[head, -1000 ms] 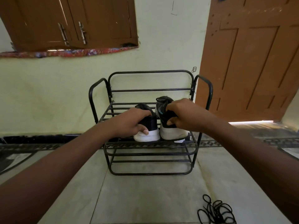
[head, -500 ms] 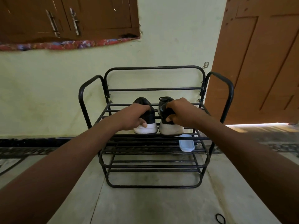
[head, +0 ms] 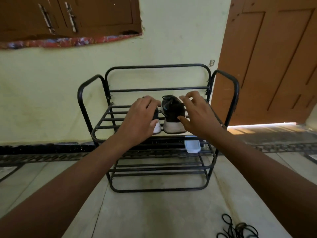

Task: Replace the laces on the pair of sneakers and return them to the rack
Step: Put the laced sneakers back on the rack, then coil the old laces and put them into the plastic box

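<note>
Two black sneakers with white soles stand side by side, heels toward me, on the top shelf of the black metal rack (head: 82,93). My left hand (head: 139,117) lies over the left sneaker (head: 157,128) and hides most of it, fingers curled over its top and thumb against the heel. My right hand (head: 199,115) hovers just right of the right sneaker (head: 172,110) with fingers spread and lifted off it. Only the thumb tip is close to the heel.
A small white lidded container (head: 192,146) sits on the rack's middle shelf at the right. Loose black laces (head: 236,229) lie on the floor at the lower right. The rack stands against a pale wall, with a brown door (head: 274,57) to its right.
My right hand has let go of the right sneaker and spread its fingers. My left hand stays on the left sneaker. Both sneakers rest on the top shelf.
</note>
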`<state>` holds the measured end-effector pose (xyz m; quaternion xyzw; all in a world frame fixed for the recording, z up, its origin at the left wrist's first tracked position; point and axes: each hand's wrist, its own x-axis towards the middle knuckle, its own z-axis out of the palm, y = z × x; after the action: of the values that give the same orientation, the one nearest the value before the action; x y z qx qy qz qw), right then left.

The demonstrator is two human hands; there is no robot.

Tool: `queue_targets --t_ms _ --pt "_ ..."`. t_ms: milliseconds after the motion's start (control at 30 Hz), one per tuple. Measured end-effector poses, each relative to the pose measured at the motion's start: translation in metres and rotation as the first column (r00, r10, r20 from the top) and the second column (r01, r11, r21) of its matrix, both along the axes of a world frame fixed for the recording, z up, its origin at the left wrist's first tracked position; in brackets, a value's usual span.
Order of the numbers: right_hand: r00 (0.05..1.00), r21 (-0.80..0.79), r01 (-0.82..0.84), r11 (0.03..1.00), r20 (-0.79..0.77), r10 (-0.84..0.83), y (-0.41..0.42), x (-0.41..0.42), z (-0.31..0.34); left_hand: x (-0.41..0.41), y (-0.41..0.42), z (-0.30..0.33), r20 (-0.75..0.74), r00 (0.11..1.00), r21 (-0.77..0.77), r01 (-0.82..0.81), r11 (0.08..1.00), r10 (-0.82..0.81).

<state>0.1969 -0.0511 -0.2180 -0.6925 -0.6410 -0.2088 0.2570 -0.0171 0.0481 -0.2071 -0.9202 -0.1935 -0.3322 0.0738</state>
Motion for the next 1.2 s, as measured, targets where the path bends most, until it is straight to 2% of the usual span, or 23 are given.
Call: queue_targets --t_ms 67,167,233,300,333,400,500,600,700,767,900,967,1067,1133,1200 --pt "0.998 0.111 0.042 0.993 -0.06 -0.035 -0.018 -0.002 -0.02 0.004 -0.021 -0.01 0.051 0.996 0.032 0.067 0.997 -0.069" --pt "0.991 0.198 0.032 0.98 -0.134 -0.006 -0.044 0.001 -0.06 0.01 -0.047 -0.037 0.063 0.986 -0.021 0.155 0.988 -0.153" --pt "0.977 0.174 0.022 0.984 -0.211 0.015 -0.06 0.005 -0.089 0.016 -0.058 -0.064 0.007 0.98 -0.091 0.2 0.976 -0.2" --pt "0.953 0.091 0.018 0.996 -0.303 0.011 -0.069 0.008 -0.115 0.024 -0.061 -0.091 -0.056 0.978 -0.245 0.183 0.952 -0.202" --pt "0.942 0.043 0.023 0.999 -0.335 -0.008 -0.07 0.014 -0.131 0.031 -0.063 -0.107 -0.063 0.98 -0.364 0.152 0.919 -0.187" --pt "0.926 -0.055 0.06 0.997 -0.371 -0.076 -0.064 0.025 -0.152 0.046 -0.062 -0.128 -0.034 0.993 -0.603 0.069 0.795 -0.112" --pt "0.878 -0.158 0.133 0.978 -0.439 -0.19 -0.041 0.044 -0.172 0.082 -0.048 -0.145 0.002 0.998 -0.791 -0.04 0.61 0.069" --pt "0.825 -0.157 0.215 0.964 -0.498 -0.265 -0.004 0.066 -0.186 0.122 -0.023 -0.153 -0.019 0.981 -0.839 -0.121 0.53 0.193" --pt "0.796 -0.173 0.239 0.956 -0.528 -0.294 0.023 0.083 -0.201 0.153 -0.004 -0.165 -0.108 0.975 -0.889 -0.182 0.421 0.194" --pt "0.79 -0.199 0.252 0.947 -0.523 -0.32 0.037 0.092 -0.213 0.171 0.004 -0.178 -0.123 0.974 -0.9 -0.19 0.393 0.189" --pt "0.735 -0.281 0.281 0.918 -0.552 -0.394 0.044 0.092 -0.219 0.179 0.0 -0.197 0.001 0.955 -0.945 -0.096 0.313 0.296" --pt "0.707 -0.27 0.267 0.925 -0.597 -0.379 0.031 0.086 -0.211 0.174 -0.004 -0.204 0.03 0.936 -0.962 -0.068 0.264 0.351" --pt "0.643 -0.228 0.236 0.945 -0.692 -0.328 -0.009 0.059 -0.197 0.151 -0.023 -0.209 0.133 0.907 -0.981 0.063 0.183 0.399" --pt "0.598 -0.188 0.23 0.955 -0.746 -0.291 -0.038 0.035 -0.194 0.13 -0.045 -0.216 0.212 0.883 -0.97 0.138 0.199 0.418" --pt "0.553 -0.174 0.22 0.96 -0.789 -0.269 -0.063 0.013 -0.2 0.11 -0.066 -0.223 0.303 0.846 -0.944 0.202 0.262 0.439"
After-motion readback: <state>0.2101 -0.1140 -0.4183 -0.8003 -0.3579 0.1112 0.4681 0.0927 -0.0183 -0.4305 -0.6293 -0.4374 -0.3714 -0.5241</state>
